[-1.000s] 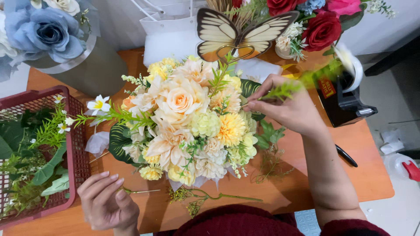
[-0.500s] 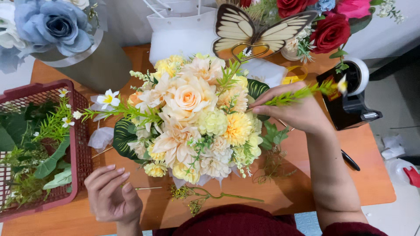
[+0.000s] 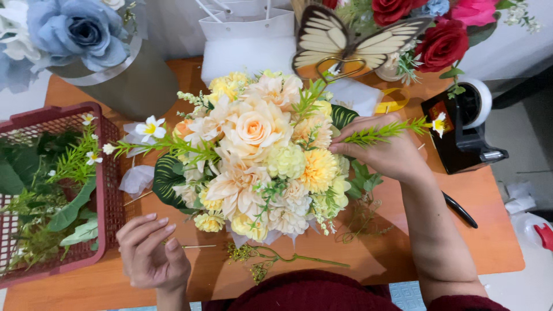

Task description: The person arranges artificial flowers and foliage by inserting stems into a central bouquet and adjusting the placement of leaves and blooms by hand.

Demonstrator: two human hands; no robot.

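A red basket [image 3: 106, 173] of greenery sits at the left of the desk [image 3: 489, 242]. Far left stands a blue rose [image 3: 78, 31], far right red roses [image 3: 443, 40], a butterfly ornament [image 3: 345, 40] and a black tape dispenser [image 3: 461, 132].

Hands at a flower arrangement on a wooden table

The right hand [image 3: 391, 152] pinches a green sprig [image 3: 386, 132] against the bouquet [image 3: 259, 155] at the table's [image 3: 489, 230] middle; the left hand [image 3: 151, 253], loosely curled, holds a thin stem [image 3: 199, 246] near the front edge, beside a red basket [image 3: 106, 173] of greenery at the left edge.
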